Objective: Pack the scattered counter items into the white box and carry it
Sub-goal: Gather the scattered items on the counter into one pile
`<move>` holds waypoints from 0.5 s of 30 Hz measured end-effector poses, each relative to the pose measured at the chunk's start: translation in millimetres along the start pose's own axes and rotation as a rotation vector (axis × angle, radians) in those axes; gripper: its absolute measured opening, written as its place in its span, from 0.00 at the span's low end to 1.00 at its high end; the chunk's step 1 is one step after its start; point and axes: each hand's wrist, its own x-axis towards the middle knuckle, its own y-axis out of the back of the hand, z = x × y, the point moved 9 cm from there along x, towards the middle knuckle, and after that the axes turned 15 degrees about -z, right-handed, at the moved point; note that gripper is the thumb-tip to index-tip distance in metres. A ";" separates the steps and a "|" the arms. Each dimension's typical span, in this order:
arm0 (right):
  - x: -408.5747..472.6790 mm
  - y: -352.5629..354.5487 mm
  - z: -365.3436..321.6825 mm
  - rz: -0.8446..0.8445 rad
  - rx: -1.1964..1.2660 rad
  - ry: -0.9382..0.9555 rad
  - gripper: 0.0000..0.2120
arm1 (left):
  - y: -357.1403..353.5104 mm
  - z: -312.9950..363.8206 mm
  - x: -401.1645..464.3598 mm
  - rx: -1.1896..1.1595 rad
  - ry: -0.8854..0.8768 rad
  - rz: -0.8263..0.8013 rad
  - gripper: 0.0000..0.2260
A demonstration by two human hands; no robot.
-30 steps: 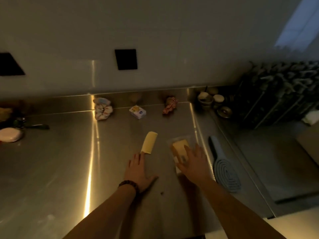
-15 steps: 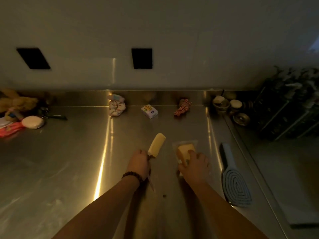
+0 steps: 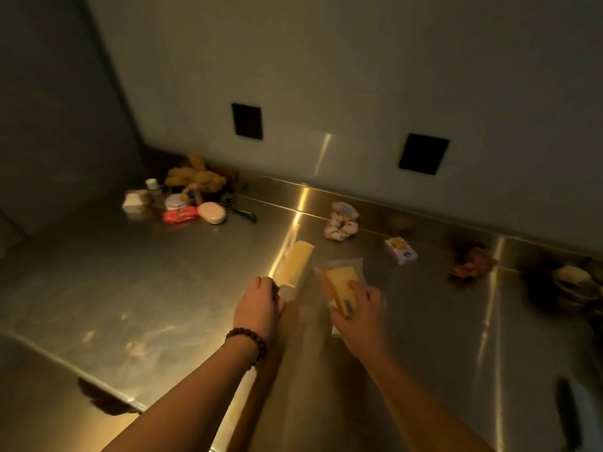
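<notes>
My left hand is closed around the handle end of a yellow comb, whose far end points away over the steel counter. My right hand grips a yellow bar in a clear wrapper, just right of the comb. Farther back lie a pale scrunchie, a small white and purple box and a reddish scrunchie. At the back left is a heap: a pink soap, a red packet, a yellow soft toy. The white box is out of sight.
Small bowls sit at the right edge in shadow. A dark brush handle shows at the lower right. The wall behind carries two black sockets. The counter's front edge runs across the lower left.
My view has swung left, bringing the back-left heap into sight. Both hands went from flat on the counter to closed around the comb and the wrapped bar.
</notes>
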 end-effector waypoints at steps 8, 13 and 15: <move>101.5 -122.3 -138.9 -0.090 -0.112 0.070 0.33 | 92.8 -166.8 50.3 -0.029 0.159 0.007 0.07; 161.5 -197.5 -237.1 -0.126 -0.108 0.094 0.31 | 161.4 -272.5 80.8 -0.037 0.231 0.063 0.06; 182.7 -207.8 -273.1 -0.087 -0.112 0.117 0.30 | 184.7 -308.4 87.9 -0.051 0.273 0.095 0.06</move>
